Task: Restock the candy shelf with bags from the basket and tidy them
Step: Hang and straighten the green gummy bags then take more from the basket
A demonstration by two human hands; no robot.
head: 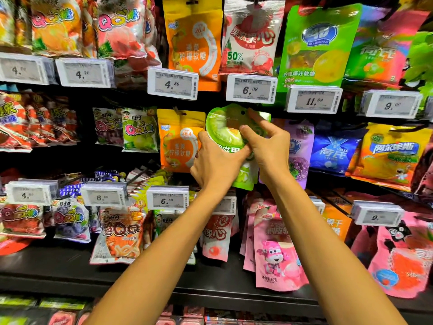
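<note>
Both hands, left hand [214, 164] and right hand [269, 146], grip green bag [222, 130].

I hold a green candy bag [222, 127] up against the middle row of the shelf [58, 261], just below the price tag reading 6.09 [250, 89]. My left hand [215, 163] grips the bag's lower left part, fingers curled round its edge. My right hand [267, 146] pinches the upper right part, thumb on the front and forefinger up by the hang hole. The bag's top bends over towards me. An orange bag [178, 146] hangs just beside it on the left, a purple bag [301, 151] on the right.
</note>
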